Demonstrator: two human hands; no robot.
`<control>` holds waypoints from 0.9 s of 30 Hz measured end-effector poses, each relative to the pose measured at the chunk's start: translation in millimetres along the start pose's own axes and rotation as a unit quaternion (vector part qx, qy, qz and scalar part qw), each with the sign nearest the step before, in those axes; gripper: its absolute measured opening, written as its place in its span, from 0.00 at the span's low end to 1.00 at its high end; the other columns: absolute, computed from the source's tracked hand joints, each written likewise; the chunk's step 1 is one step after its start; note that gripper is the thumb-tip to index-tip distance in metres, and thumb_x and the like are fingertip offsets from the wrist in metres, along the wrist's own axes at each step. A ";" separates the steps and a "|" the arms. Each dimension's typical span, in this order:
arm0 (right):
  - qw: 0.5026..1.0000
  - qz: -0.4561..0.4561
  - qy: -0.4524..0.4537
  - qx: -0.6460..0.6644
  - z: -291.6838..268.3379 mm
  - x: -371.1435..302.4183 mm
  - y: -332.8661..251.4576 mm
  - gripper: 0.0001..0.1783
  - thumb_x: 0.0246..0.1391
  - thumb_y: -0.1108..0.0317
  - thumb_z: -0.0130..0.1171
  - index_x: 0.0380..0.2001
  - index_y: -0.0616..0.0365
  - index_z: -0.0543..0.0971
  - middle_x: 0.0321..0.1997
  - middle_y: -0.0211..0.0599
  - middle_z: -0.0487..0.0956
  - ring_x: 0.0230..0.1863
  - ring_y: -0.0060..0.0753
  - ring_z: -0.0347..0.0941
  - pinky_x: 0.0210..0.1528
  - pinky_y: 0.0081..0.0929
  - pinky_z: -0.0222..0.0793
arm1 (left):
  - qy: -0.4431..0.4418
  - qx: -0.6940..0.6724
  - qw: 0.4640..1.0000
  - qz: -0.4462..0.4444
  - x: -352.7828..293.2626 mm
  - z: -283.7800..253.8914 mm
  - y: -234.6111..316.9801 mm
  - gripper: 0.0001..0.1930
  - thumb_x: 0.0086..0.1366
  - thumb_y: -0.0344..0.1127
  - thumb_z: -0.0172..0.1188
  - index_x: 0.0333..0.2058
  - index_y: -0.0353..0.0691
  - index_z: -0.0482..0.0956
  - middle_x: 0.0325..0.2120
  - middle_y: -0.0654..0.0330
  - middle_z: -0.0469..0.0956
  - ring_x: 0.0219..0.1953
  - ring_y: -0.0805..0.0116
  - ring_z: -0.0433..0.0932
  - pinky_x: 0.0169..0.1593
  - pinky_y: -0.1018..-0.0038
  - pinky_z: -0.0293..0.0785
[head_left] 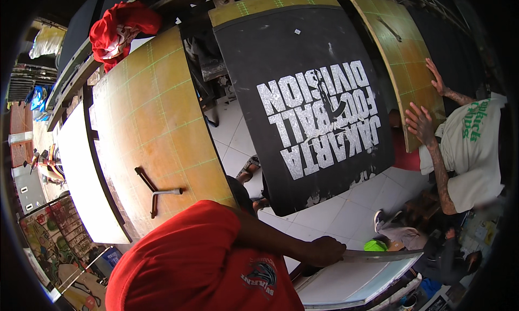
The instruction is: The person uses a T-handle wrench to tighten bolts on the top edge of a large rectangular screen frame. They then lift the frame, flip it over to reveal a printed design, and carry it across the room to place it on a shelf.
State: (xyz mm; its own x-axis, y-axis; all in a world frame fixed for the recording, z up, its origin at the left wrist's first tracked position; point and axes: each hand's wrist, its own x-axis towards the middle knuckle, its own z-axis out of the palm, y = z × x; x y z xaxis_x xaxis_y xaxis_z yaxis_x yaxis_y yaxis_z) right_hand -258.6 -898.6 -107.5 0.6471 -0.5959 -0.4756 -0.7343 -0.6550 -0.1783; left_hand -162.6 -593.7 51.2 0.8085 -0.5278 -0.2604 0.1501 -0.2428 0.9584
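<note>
My left hand reaches across from the red sleeve and is closed around the edge of a framed printing screen at the bottom right. The screen has a metal rim and a pale, whitish sheet within it, and it stands tilted close to my body. Its lower part runs out of view. My right hand does not show. Ahead lies a board covered with black fabric, which carries large white block lettering, worn and cracked in places.
To the left, a yellowish board with green grid lines holds a brown Y-shaped tool. Red cloth lies bunched beyond it. On the right, a person in a pale shirt rests both hands by another yellowish board. Others' legs show below.
</note>
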 end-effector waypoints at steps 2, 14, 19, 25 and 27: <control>1.000 0.004 0.001 -0.003 -2.2 1.1 -3.5 0.25 0.69 0.58 0.35 0.52 0.69 0.73 0.49 0.47 0.77 0.51 0.44 0.72 0.54 0.37 0.67 | 0.010 0.001 1.000 0.007 -3.2 -5.8 0.3 0.19 0.67 0.44 0.50 0.43 0.30 0.72 0.34 0.47 0.79 0.38 0.49 0.79 0.43 0.56 0.75; 1.000 0.025 0.016 0.002 -23.7 3.6 12.6 0.25 0.69 0.59 0.35 0.53 0.68 0.73 0.51 0.47 0.77 0.53 0.45 0.72 0.55 0.38 0.67 | 0.048 0.020 0.999 -0.012 -7.1 -13.9 3.5 0.19 0.67 0.45 0.48 0.43 0.31 0.72 0.35 0.49 0.78 0.39 0.51 0.79 0.44 0.58 0.74; 0.998 0.049 0.033 0.033 -40.2 6.4 50.4 0.25 0.69 0.60 0.34 0.54 0.68 0.73 0.52 0.47 0.77 0.54 0.45 0.73 0.56 0.38 0.67 | 0.066 0.117 0.991 0.007 4.5 3.7 -7.4 0.22 0.64 0.47 0.51 0.45 0.31 0.71 0.35 0.50 0.78 0.38 0.51 0.79 0.42 0.58 0.76; 0.982 0.149 0.066 0.097 -64.7 22.4 152.8 0.25 0.69 0.60 0.34 0.54 0.68 0.73 0.52 0.48 0.77 0.55 0.46 0.73 0.57 0.38 0.67 | 0.086 0.211 0.973 -0.030 36.0 26.9 -5.9 0.18 0.62 0.44 0.54 0.44 0.37 0.75 0.40 0.48 0.77 0.43 0.49 0.79 0.45 0.57 0.76; 0.967 0.210 0.083 0.118 -83.6 40.5 210.4 0.25 0.69 0.60 0.34 0.55 0.68 0.73 0.53 0.48 0.77 0.55 0.46 0.73 0.57 0.39 0.67 | 0.045 0.265 0.963 -0.032 50.4 36.6 -6.6 0.31 0.40 0.43 0.72 0.45 0.37 0.75 0.44 0.49 0.74 0.41 0.49 0.78 0.46 0.60 0.75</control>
State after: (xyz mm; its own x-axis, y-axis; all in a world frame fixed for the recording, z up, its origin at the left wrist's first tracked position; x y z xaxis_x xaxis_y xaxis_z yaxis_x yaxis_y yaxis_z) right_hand -369.8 -1099.4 -92.2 0.2907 -0.8658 -0.4074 -0.9533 -0.2256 -0.2007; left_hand -143.7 -648.5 27.5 0.8566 -0.4315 -0.2829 -0.0911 -0.6661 0.7403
